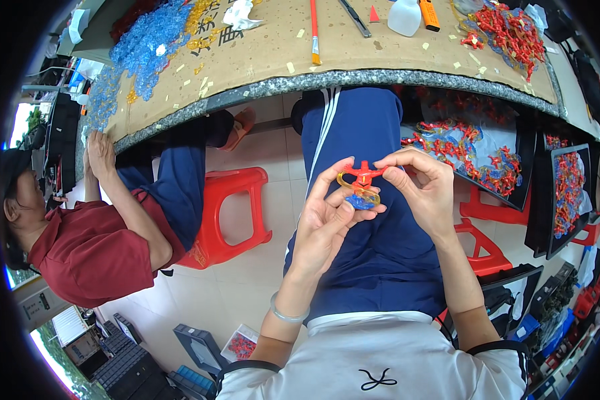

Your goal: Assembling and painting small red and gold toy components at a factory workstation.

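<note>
Above my lap I hold a small toy figure (364, 175) with a red upper body, a yellow clear ring and a blue clear base. My left hand (330, 220) is closed round its lower part, thumb on the blue base. With thumb and forefinger, my right hand (420, 187) pinches the figure's red arm on the right side. Both hands are on the same figure. Part of the yellow ring is hidden by my left fingers.
A cardboard-covered table (260, 67) holds blue clear parts (150, 50), a red pile (510, 33), a brush (315, 33) and a white bottle (404, 17). Trays of figures (470, 150) stand at right. A co-worker (107, 247) sits left beside a red stool (237, 213).
</note>
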The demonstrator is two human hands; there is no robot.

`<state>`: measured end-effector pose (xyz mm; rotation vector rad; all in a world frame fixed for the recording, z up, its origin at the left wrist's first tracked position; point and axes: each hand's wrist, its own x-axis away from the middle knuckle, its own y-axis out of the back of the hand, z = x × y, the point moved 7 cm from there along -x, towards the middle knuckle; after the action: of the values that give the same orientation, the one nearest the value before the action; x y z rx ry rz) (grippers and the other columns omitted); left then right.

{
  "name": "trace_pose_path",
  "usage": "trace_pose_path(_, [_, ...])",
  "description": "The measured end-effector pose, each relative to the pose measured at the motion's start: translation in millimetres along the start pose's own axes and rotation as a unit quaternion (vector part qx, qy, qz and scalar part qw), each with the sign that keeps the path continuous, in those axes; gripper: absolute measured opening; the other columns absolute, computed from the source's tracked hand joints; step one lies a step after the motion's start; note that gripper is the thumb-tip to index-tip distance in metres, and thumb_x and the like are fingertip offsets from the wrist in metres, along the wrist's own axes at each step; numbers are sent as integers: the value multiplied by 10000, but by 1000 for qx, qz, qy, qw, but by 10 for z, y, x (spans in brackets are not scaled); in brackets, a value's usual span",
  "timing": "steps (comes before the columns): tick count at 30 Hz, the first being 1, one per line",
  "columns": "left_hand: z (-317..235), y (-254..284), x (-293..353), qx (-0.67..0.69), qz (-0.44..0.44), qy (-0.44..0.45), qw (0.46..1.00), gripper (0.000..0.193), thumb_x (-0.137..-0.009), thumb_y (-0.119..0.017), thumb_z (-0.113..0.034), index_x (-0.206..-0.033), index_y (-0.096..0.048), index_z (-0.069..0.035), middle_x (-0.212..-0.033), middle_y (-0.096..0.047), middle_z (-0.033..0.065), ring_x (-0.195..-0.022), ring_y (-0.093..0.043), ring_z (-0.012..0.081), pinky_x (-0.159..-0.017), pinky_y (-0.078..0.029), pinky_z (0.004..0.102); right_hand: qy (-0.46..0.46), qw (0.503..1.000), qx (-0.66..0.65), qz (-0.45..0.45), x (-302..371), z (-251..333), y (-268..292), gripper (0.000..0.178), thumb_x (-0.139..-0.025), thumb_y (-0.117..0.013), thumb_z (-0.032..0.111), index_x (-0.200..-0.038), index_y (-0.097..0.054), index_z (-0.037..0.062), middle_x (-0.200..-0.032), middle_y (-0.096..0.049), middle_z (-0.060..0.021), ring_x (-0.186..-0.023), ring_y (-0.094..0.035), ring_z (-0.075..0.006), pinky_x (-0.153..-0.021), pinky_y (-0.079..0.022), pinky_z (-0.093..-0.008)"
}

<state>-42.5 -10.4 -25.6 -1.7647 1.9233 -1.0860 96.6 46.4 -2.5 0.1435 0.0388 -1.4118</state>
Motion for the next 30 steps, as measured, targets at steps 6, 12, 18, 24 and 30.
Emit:
trace_pose_path(6, [20, -27, -12, 13, 4, 24, 1000, 563, -929, -531, -155, -1375, -258, 54, -1052, -593, 250, -915, -647, 333, -780, -555, 336, -38, 999, -33, 12, 20, -91, 45, 90, -808, -665, 61, -837, -682, -22, -774, -666, -79, -719, -612, -124, -673, -470, -251])
trace_pose_path(12, [33, -15, -32, -40, 12, 23, 999, 547, -928, -541, -193, -1348, -308, 68, -1002, -608, 243, -886, -655, 323, -748, -562, 311, -117, 989, -92, 24, 87, -196, 37, 109, -815, -664, 65, -855, -690, -33, -768, -667, -73, -720, -610, -100, -674, -479, -235])
trace_pose_path(18, [96, -26, -34, 2, 40, 42, 998, 549, -922, -548, -179, -1341, -317, 90, -990, -609, 236, -881, -653, 320, -745, -562, 309, -191, 965, -181, 20, 121, -259, 49, 112, -823, -655, 64, -866, -694, -32, -772, -667, -79, -709, -610, -94, -686, -494, -226])
trace_pose_path(24, [108, -48, -46, 15, 45, 47, 998, 578, -914, -561, -187, -1353, -300, 84, -1003, -607, 224, -905, -642, 311, -764, -555, 315, -187, 963, -192, 14, 122, -254, 66, 116, -824, -655, 67, -869, -693, -33, -784, -668, -85, -722, -613, -102, -697, -496, -236])
trace_pose_path(30, [48, -30, -21, -10, 33, 13, 999, 666, -875, -628, -199, -1378, -276, 58, -1022, -612, 190, -940, -631, 295, -796, -516, 318, -128, 981, -141, 40, 66, -142, 26, 128, -845, -641, 74, -867, -691, -42, -809, -673, -83, -763, -613, -105, -707, -487, -238])
